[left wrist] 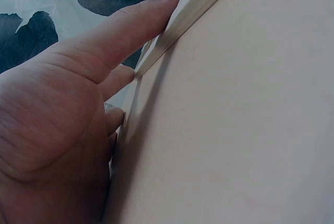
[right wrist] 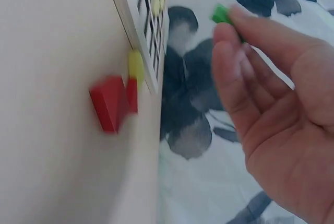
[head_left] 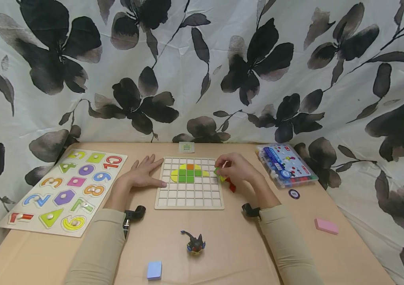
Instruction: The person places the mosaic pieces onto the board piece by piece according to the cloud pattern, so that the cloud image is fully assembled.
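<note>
A white gridded board (head_left: pixel 187 202) lies mid-table, holding green squares (head_left: pixel 186 178), an orange square (head_left: pixel 190 166) and yellow pieces (head_left: pixel 174 175). My left hand (head_left: pixel 143 174) rests at its left side with fingers spread, the thumb (left wrist: pixel 156 4) touching the board's edge. Over at the right edge, my right hand (head_left: pixel 239 166) pinches a small green block (right wrist: pixel 221 14) between thumb and fingertips, raised off the table. Below that hand, a red block (right wrist: pixel 108 101) with slanted faces, another red piece (right wrist: pixel 132 96) and a yellow piece (right wrist: pixel 135 65) lie close to the board.
A number-and-shape puzzle board (head_left: pixel 31 226) lies at left. A small card (head_left: pixel 186 147) stands behind the grid; a plastic box (head_left: pixel 287 164) and a dark round disc (head_left: pixel 294 194) are at right. Nearer are a pink block (head_left: pixel 326 226), a dark figurine (head_left: pixel 195 244) and a blue block (head_left: pixel 154 270).
</note>
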Motion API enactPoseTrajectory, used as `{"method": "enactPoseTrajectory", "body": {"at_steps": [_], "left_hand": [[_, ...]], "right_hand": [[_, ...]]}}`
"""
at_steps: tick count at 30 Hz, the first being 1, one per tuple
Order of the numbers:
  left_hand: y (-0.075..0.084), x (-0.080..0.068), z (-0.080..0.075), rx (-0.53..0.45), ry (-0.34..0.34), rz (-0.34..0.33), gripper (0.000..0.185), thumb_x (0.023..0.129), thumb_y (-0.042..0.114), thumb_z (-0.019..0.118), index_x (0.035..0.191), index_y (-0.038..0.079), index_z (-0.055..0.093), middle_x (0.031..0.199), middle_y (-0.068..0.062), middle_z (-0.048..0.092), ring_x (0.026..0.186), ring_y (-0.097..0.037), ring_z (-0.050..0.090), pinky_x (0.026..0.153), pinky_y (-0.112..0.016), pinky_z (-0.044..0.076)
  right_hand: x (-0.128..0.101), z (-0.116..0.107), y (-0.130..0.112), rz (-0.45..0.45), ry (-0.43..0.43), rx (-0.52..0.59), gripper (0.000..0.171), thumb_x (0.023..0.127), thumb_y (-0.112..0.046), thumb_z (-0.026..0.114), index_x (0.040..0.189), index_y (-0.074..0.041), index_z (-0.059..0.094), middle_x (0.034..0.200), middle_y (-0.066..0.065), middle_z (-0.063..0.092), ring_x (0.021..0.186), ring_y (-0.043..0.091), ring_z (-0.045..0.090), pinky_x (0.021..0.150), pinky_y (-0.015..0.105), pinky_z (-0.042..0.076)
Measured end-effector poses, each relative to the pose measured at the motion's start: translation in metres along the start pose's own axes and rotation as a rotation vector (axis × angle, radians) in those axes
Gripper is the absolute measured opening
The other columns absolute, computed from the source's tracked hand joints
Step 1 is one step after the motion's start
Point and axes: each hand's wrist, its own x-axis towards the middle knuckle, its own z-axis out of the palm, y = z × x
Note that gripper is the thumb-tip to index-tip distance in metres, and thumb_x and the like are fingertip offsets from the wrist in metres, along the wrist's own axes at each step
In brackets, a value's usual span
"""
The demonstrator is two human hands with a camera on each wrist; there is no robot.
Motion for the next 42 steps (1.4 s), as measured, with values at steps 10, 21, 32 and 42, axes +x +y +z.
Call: {"method": "enactPoseTrajectory", "body": {"at_steps": [10, 21, 32, 42], "left_hand": [[-0.002, 0.0, 0.001, 0.005, -0.004, 0.002, 0.114, 0.079, 0.068, 0.078, 0.166, 0.016, 0.027, 0.174, -0.025, 0.003, 0.16, -0.048, -0.003, 0.127, -0.067, -0.007], [0.001, 0.0, -0.003, 0.015, 0.004, 0.011, 0.113, 0.08, 0.067, 0.078, 0.166, 0.015, 0.026, 0.174, -0.025, 0.003, 0.16, -0.049, -0.003, 0.127, -0.068, -0.008], [0.001, -0.001, -0.002, 0.012, 0.002, 0.011, 0.113, 0.08, 0.066, 0.078, 0.166, 0.014, 0.027, 0.174, -0.026, 0.003, 0.16, -0.049, -0.003, 0.127, -0.068, -0.007], [-0.001, 0.001, 0.002, 0.016, 0.005, 0.012, 0.114, 0.079, 0.067, 0.078, 0.166, 0.014, 0.027, 0.174, -0.026, 0.004, 0.16, -0.05, -0.002, 0.127, -0.068, -0.007]], "right_hand": [[0.018, 0.034, -0.014, -0.024, 0.011, 0.022, 0.017, 0.092, -0.002, 0.077, 0.109, -0.002, 0.075, 0.101, 0.007, 0.073, 0.087, 0.018, 0.065, 0.079, 0.025, 0.055], [0.02, 0.053, -0.025, -0.029, -0.149, -0.154, 0.021, 0.089, 0.003, 0.077, 0.107, -0.007, 0.078, 0.101, 0.004, 0.073, 0.087, 0.014, 0.063, 0.077, 0.025, 0.056], [0.023, 0.058, -0.022, -0.057, -0.126, -0.274, 0.013, 0.092, -0.009, 0.08, 0.104, -0.009, 0.081, 0.098, 0.0, 0.071, 0.084, 0.013, 0.058, 0.071, 0.024, 0.051], [0.026, 0.067, -0.022, -0.05, -0.034, -0.32, 0.012, 0.087, -0.011, 0.085, 0.098, -0.008, 0.08, 0.094, 0.001, 0.075, 0.081, 0.013, 0.061, 0.076, 0.028, 0.055]]}}
